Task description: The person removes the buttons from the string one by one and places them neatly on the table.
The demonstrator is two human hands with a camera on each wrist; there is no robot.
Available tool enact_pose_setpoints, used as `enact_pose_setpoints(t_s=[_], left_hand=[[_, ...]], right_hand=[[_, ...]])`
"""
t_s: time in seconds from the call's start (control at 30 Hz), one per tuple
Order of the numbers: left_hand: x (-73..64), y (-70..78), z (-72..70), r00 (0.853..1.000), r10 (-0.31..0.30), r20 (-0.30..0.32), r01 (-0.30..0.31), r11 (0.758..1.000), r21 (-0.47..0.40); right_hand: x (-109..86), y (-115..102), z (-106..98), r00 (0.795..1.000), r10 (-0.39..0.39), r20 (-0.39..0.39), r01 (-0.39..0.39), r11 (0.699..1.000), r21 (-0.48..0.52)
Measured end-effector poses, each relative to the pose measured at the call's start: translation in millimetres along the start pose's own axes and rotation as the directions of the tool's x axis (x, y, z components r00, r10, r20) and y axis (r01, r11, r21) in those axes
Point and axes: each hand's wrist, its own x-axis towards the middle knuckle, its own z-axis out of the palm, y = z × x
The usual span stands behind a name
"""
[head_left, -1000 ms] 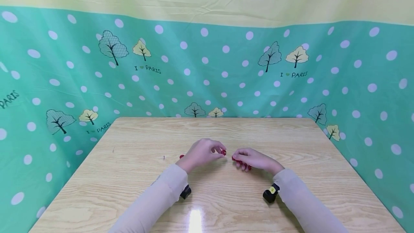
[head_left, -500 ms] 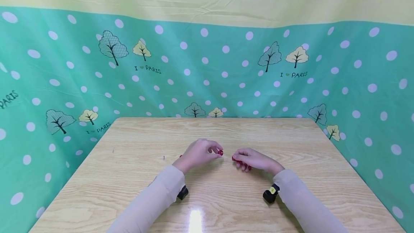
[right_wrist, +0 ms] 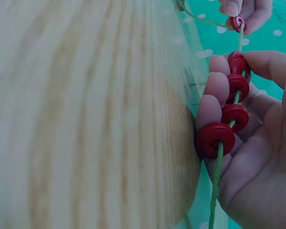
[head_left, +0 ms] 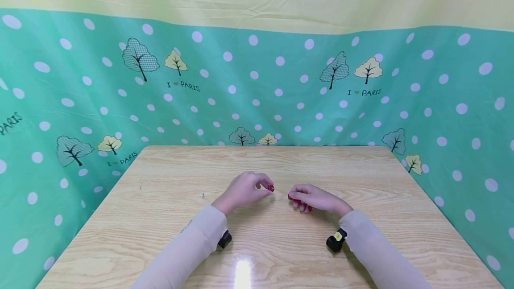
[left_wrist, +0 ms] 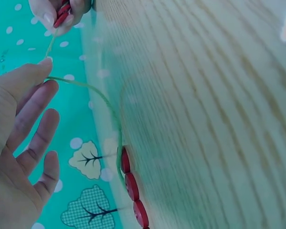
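Note:
In the head view, my left hand (head_left: pixel 242 191) pinches a red button (head_left: pixel 271 187) between thumb and finger. The right wrist view shows this button (right_wrist: pixel 238 23) on a green string (right_wrist: pixel 215 191). My right hand (head_left: pixel 317 198) holds several more red buttons (right_wrist: pixel 238 88) threaded along the same string, with thumb and forefinger at the top ones. A short stretch of string spans between the two hands. From my left fingers the string (left_wrist: pixel 102 95) curves down, in the left wrist view, to several red buttons (left_wrist: pixel 132 186) lying in a row on the table.
The wooden table (head_left: pixel 257 159) ends at a green dotted curtain (head_left: pixel 277 79). A tiny grey speck (head_left: pixel 203 195) lies left of my left hand. Black wrist cameras (head_left: pixel 335 241) sit beneath both sleeves.
My left hand has slid a little to the left with its red button, widening the gap to my right hand. The right hand has stayed put. A red spot behind the left wrist is now hidden.

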Motion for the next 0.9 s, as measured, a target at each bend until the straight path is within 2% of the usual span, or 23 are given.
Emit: enact_pose_setpoints(t_s=[0.37, 0.9], left_hand=[[-1.3, -2.3, -0.9, 1.000, -0.006, -0.010, 0.006, 1.000, 0.000], [-11.0, -8.4, -18.7, 0.999, -0.033, -0.023, 0.034, 0.999, 0.019]], right_hand=[[-1.3, -1, 0, 1.000, -0.020, 0.014, 0.020, 1.000, -0.004], [-1.1, -1, 1, 1.000, -0.013, 0.013, 0.013, 1.000, -0.017]])
